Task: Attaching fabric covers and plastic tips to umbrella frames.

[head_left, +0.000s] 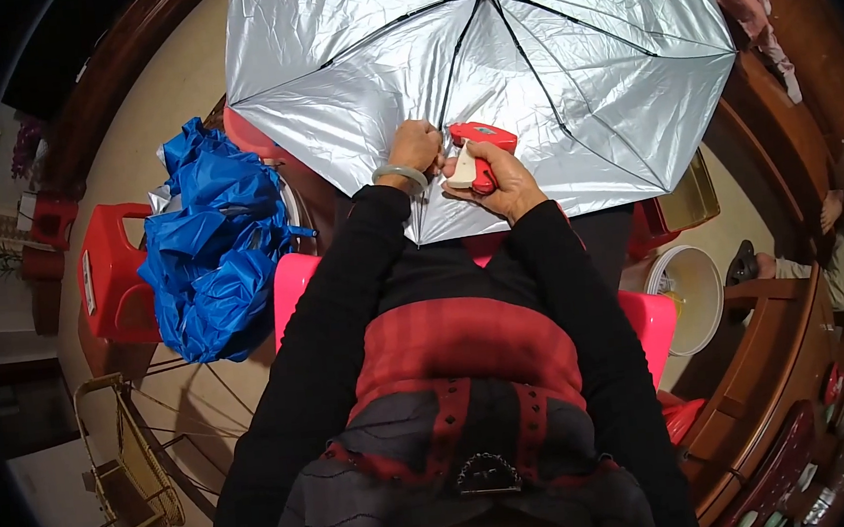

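An open silver umbrella (565,60) with black ribs lies inside-up in front of me, filling the upper middle. My left hand (416,146), with a pale bangle on the wrist, pinches the umbrella cloth at a rib near its near edge. My right hand (498,182) grips a red and white pistol-shaped tagging tool (477,148), its tip pressed against the cloth right beside the left hand's fingers. Both forearms are in black sleeves.
I sit on a pink plastic stool (650,324). A heap of blue umbrella cloth (215,251) lies at left beside a red stool (107,276). A white bucket (694,295) stands at right, near wooden furniture (773,373). Another person's arm (824,263) shows at far right.
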A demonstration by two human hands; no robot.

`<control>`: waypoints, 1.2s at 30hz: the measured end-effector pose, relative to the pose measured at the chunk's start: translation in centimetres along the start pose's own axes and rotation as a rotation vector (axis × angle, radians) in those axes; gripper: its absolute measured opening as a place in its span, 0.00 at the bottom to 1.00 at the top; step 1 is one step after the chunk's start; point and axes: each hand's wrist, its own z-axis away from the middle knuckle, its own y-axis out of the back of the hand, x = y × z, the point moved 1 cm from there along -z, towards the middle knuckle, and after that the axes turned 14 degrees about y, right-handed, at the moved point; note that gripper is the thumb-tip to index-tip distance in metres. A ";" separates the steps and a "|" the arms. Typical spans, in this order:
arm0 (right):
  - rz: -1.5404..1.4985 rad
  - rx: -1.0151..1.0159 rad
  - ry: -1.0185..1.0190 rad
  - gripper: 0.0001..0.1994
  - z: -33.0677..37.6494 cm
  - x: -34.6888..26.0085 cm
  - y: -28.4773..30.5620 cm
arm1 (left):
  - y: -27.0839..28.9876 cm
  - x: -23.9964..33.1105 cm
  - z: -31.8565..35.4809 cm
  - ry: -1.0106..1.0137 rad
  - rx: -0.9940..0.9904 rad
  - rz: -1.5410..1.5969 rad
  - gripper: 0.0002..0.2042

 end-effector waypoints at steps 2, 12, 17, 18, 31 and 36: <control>0.002 -0.002 0.003 0.14 -0.1 0.0 0.1 | 0.1 -0.1 -0.2 0.014 -0.038 0.062 0.09; 0.075 0.007 -0.020 0.11 0.2 -0.3 -0.4 | 0.5 -0.9 -1.1 0.090 -0.204 0.197 0.08; 0.082 0.006 -0.032 0.09 0.0 -0.3 -1.0 | 0.1 -0.7 -0.9 0.027 -0.171 0.087 0.09; 0.085 0.003 -0.034 0.09 -0.3 -0.3 -0.9 | 0.2 -0.6 -0.8 0.026 -0.166 0.090 0.09; 0.588 -0.008 0.231 0.10 2.4 -4.0 -3.9 | 0.5 1.4 -1.6 0.039 -0.071 -0.274 0.10; 1.406 0.014 0.522 0.18 6.0 -10.1 -5.5 | 5.6 2.8 -4.6 -0.294 0.074 -0.887 0.10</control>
